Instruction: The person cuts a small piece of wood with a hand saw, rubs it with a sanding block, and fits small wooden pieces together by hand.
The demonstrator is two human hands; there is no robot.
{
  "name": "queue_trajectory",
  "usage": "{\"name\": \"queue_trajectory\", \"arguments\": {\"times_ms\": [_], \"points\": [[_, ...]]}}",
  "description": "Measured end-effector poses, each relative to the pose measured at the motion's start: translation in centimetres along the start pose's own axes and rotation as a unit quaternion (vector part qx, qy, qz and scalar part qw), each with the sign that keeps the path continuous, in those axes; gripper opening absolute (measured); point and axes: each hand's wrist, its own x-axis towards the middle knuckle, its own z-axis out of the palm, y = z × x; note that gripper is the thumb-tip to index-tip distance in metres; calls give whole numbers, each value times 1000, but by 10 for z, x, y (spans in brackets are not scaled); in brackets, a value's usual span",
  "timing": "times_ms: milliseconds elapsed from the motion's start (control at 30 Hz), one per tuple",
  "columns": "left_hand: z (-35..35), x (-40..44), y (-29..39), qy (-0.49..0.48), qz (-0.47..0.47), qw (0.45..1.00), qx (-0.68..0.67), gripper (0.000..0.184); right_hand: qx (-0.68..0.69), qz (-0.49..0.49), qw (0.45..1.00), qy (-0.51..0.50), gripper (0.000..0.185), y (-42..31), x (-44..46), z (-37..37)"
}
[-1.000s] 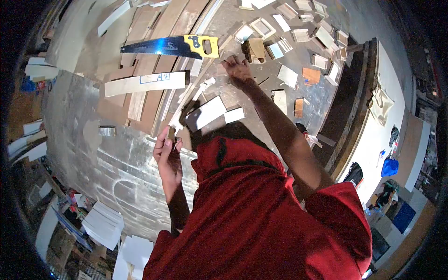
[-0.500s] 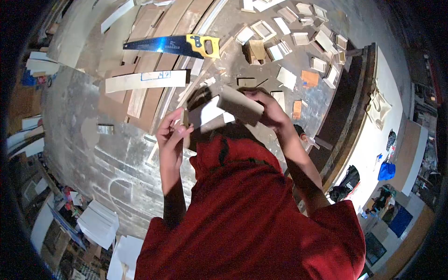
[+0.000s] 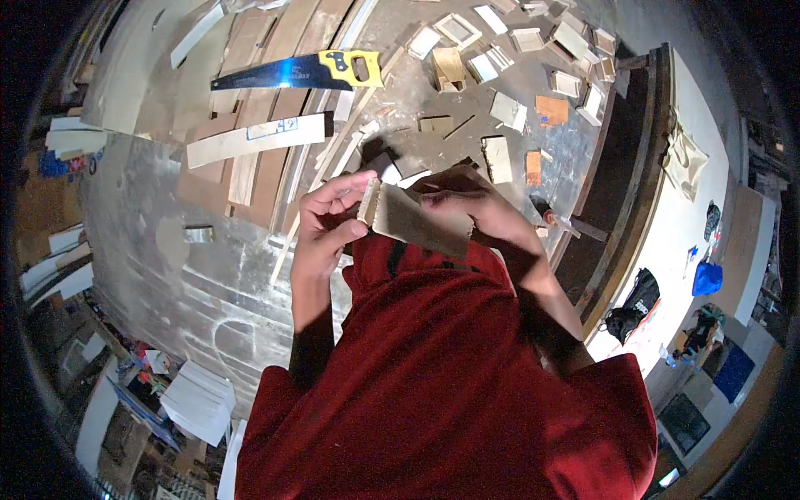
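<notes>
Between the thumb and fingers of my left hand (image 3: 327, 223) is a small narrow wood strip (image 3: 367, 202), held roughly upright. My right hand (image 3: 483, 210) grips a flat rectangular wood board (image 3: 421, 223) with rough edges, its thumb lying on the upper face. The strip sits at the board's left end; whether the two touch, I cannot tell for sure. Both pieces are just above the red shirt (image 3: 450, 358). Part of the right hand's fingers is hidden behind the board.
A yellow-handled handsaw (image 3: 292, 72) lies on long planks at the upper left, above a white marked strip (image 3: 258, 138). Small wooden frames (image 3: 458, 30) and offcuts are scattered on the floor ahead. A tape roll (image 3: 198, 234) lies left; a white-topped bench (image 3: 667, 225) stands right.
My hands have come closer together. The board has swung down and left, and its left end is now at the strip in my left hand. The view has shifted slightly.
</notes>
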Motion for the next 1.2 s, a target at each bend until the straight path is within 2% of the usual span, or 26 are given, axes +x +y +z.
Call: {"name": "queue_trajectory", "arguments": {"times_ms": [100, 233, 300, 333, 367, 400, 433, 500, 533, 567, 633, 667, 733, 767, 833, 867, 900, 967, 1000, 1100, 1133, 1167, 1200], "points": [[-2, -4, 5, -22, -5, 1000, -7, 65, 75, 8, 997, -20, 40, 9, 0, 3], [-1, -10, 3, 7, -1, 1000, 12, 65, 60, 37, 996, -47, 44, 1, 4, 5], [-4, -15, -1, 30, -4, 999, 14, 64, -27, -32, 998, 41, 29, -10, 6, 10], [-6, -18, -1, 81, 4, 997, -1, 63, 95, -66, 993, -1, 28, 59, 38, -24], [-7, -21, 0, 132, 12, 991, -14, 61, 218, 51, 974, -41, 28, 48, 46, -37], [-7, -23, 2, 154, 37, 987, 13, 60, 157, -8, 988, -1, 30, 67, 68, -46], [-11, -28, 4, 157, 38, 987, 16, 60, -3, -157, 983, 99, 32, 87, 97, -57], [-24, -38, 3, 172, 26, 985, 17, 60, -180, -24, 977, 115, 34, 104, 142, -79], [-29, -42, 0, 180, 32, 983, 25, 61, -269, 47, 956, 109, 36, 102, 161, -84], [-29, -46, 1, 177, 34, 983, 25, 61, -270, 45, 955, 111, 36, 114, 181, -89], [-27, -55, 2, 200, 48, 978, 36, 61, -467, -116, 857, 182, 36, 142, 215, -94], [-28, -59, 1, 213, 54, 975, 30, 61, -468, -119, 857, 182, 36, 140, 220, -88], [-30, -69, -2, 222, 61, 973, 29, 62, -547, -85, 803, 222, 29, 141, 230, -77], [-30, -74, -3, 230, 65, 971, 27, 63, -547, -87, 803, 221, 29, 142, 233, -75], [-32, -81, -8, 236, 64, 969, 17, 65, -628, -137, 734, 218, 27, 172, 251, -77], [-30, -84, -11, 249, 67, 966, 11, 65, -657, -150, 710, 206, 32, 187, 254, -79], [-29, -86, -13, 261, 70, 963, 5, 65, -657, -151, 710, 204, 32, 188, 248, -77], [-29, -89, -15, 253, 55, 966, -14, 65, -675, -231, 664, 223, 36, 190, 230, -71], [-29, -89, -17, 256, 54, 965, -12, 66, -685, -172, 685, 180, 36, 207, 235, -76], [-28, -86, -21, 246, 54, 968, -12, 66, -673, -150, 694, 207, 29, 175, 187, -45], [-27, -84, -21, 239, 57, 969, -11, 66, -675, -67, 718, 158, 31, 185, 185, -41], [-26, -84, -20, 240, 57, 969, -13, 66, -635, -158, 737, 167, 34, 214, 179, -40], [-24, -82, -18, 231, 50, 972, -11, 66, -527, -276, 790, 149, 38, 210, 156, -28]]}}
